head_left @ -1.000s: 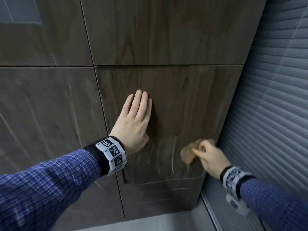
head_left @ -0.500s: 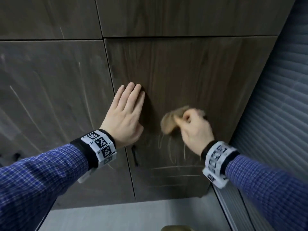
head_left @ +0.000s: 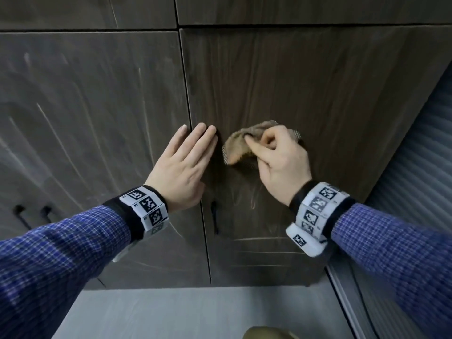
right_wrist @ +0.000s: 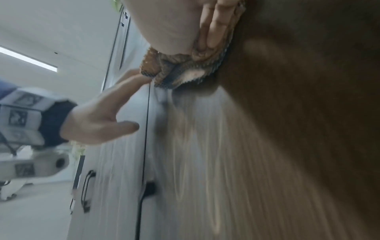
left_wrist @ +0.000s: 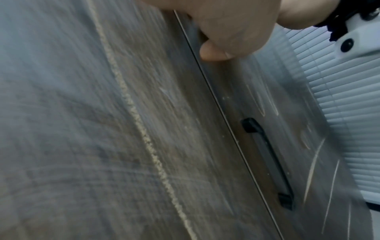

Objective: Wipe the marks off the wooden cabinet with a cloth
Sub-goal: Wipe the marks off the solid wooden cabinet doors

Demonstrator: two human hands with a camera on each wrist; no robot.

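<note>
A dark wooden cabinet door (head_left: pixel 305 99) fills the middle of the head view. My right hand (head_left: pixel 276 157) grips a bunched tan cloth (head_left: pixel 242 145) and presses it against that door. In the right wrist view the cloth (right_wrist: pixel 180 71) sits crumpled under my curled fingers. My left hand (head_left: pixel 186 162) lies flat with straight fingers across the seam between the two doors, just left of the cloth. Pale chalky marks (head_left: pixel 252 204) streak the door below my right hand. More long marks (head_left: pixel 61 145) cross the left door, and one thick mark (left_wrist: pixel 133 110) shows in the left wrist view.
A black handle (head_left: pixel 214 216) sits on the right door near the seam, seen also as the handle (left_wrist: pixel 267 162). More black handles (head_left: pixel 22 214) are at far left. Grey slatted blinds (head_left: pixel 415 192) run along the right. A grey floor (head_left: pixel 195 311) lies below.
My right hand has carried the cloth up and leftward across the door, from near its right edge to beside my left hand. The left hand has stayed flat on the cabinet.
</note>
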